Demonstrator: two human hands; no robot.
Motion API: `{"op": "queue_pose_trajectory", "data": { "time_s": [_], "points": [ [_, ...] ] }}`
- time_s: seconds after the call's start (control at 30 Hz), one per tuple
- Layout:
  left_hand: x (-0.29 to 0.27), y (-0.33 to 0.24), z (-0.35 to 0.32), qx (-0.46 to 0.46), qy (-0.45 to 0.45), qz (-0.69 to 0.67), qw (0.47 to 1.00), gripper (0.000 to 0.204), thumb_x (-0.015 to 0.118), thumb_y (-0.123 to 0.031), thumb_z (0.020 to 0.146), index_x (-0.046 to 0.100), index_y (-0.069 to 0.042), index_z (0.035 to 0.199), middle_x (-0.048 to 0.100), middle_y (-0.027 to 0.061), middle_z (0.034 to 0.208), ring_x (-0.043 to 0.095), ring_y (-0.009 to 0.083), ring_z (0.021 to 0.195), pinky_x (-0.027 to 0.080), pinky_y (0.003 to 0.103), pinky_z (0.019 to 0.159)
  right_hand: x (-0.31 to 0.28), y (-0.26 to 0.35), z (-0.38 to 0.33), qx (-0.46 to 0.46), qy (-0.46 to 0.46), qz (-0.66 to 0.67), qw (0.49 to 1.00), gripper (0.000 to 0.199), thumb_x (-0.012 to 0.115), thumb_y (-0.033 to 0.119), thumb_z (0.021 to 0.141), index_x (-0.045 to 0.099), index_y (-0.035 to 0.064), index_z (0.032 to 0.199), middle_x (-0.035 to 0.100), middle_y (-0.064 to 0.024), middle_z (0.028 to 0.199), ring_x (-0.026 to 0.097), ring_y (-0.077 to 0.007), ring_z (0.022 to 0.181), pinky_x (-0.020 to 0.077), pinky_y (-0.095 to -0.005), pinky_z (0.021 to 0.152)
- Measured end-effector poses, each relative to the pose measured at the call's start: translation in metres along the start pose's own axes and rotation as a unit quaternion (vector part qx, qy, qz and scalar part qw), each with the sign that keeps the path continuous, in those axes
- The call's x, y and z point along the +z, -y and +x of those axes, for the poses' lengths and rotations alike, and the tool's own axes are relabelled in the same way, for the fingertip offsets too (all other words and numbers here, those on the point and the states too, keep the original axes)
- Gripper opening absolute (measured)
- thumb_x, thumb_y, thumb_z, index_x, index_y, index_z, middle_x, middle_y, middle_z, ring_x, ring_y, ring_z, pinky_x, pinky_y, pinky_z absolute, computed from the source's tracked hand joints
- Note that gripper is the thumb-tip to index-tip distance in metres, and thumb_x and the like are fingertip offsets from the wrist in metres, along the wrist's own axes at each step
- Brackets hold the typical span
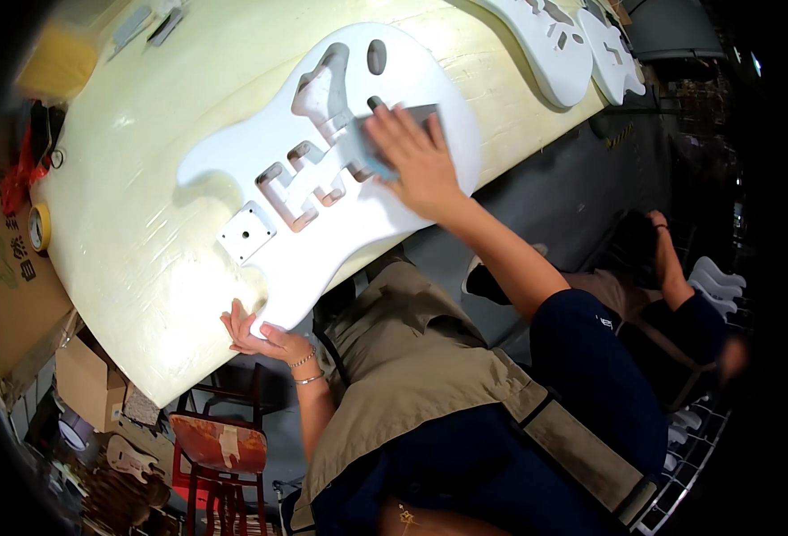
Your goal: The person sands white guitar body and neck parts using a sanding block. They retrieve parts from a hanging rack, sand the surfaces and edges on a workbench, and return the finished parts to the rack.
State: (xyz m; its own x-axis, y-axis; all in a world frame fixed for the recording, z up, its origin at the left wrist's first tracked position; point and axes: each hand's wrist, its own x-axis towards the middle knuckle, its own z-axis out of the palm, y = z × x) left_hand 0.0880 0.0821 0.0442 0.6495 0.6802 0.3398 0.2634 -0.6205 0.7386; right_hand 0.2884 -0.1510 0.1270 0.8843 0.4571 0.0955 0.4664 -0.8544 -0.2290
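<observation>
A white electric guitar body (pixel 224 165) with routed cavities lies flat on a pale, film-covered table (pixel 126 295). My left hand (pixel 264 337) grips the tip of its lower horn at the table's near edge, thumb on one side and fingers on the other. On the body's right part, my right hand (pixel 416 161) lies flat with fingers stretched over a grey sanding sheet (pixel 371 147), pressing it to the surface beside the cavities. The sheet and fingertips are a little blurred. What lies under the palm is hidden.
More white guitar bodies (pixel 550 58) lie at the table's far right. A yellow tape roll (pixel 40 227), a yellow block (pixel 59 61) and grey pads (pixel 132 27) are at the left. A red-brown chair (pixel 221 442) stands below. Another person (pixel 671 277) is at right, near a rack.
</observation>
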Motion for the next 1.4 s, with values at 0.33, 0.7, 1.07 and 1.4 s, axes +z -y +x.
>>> {"op": "queue_pose_trajectory", "data": {
  "time_s": [0.33, 0.7, 1.07, 1.4],
  "points": [
    [0.023, -0.066, 0.018, -0.483, -0.211, -0.232, 0.817, 0.069, 0.070, -0.032, 0.079, 0.036, -0.009, 0.135, 0.025, 0.0196, 0.138, 0.042, 0.0344, 0.119, 0.044, 0.048, 0.091, -0.024, -0.085, 0.013, -0.073, 0.006, 0.010, 0.997, 0.078, 0.065, 0.042, 0.074, 0.033, 0.0202, 0.141, 0.032, -0.0025, 0.146, 0.029, -0.0188, 0.134, 0.0136, -0.0476, 0.109],
    [0.016, -0.036, 0.019, -0.579, -0.070, -0.413, 0.700, 0.048, 0.059, -0.028, 0.080, 0.050, 0.002, 0.116, 0.053, 0.0160, 0.115, 0.054, 0.0307, 0.103, 0.048, 0.043, 0.082, -0.018, -0.130, -0.005, -0.115, -0.043, 0.063, 0.990, 0.083, 0.061, 0.058, 0.069, 0.036, 0.0200, 0.139, 0.034, -0.0028, 0.145, 0.029, -0.0202, 0.135, 0.0063, -0.0648, 0.105],
    [-0.022, -0.141, 0.118, -0.298, -0.240, -0.450, 0.807, 0.047, 0.063, -0.007, 0.080, 0.045, 0.015, 0.118, 0.053, 0.0192, 0.110, 0.056, 0.0287, 0.099, 0.050, 0.039, 0.082, -0.025, -0.149, 0.030, 0.027, -0.092, 0.206, 0.974, 0.074, 0.063, 0.013, 0.066, 0.041, 0.0134, 0.136, 0.050, -0.0144, 0.124, 0.048, -0.0313, 0.108, 0.0381, -0.0428, 0.094],
    [-0.075, -0.359, 0.157, 0.161, -0.051, -0.307, 0.937, 0.040, 0.066, 0.002, 0.070, 0.052, 0.005, 0.107, 0.055, 0.0091, 0.091, 0.059, 0.0213, 0.086, 0.047, 0.035, 0.084, -0.223, -0.133, -0.003, -0.051, -0.395, 0.193, 0.897, 0.066, 0.049, -0.012, 0.068, 0.045, 0.0024, 0.132, 0.049, -0.0166, 0.130, 0.047, -0.0328, 0.118, 0.0361, -0.0376, 0.100]
  ]
}}
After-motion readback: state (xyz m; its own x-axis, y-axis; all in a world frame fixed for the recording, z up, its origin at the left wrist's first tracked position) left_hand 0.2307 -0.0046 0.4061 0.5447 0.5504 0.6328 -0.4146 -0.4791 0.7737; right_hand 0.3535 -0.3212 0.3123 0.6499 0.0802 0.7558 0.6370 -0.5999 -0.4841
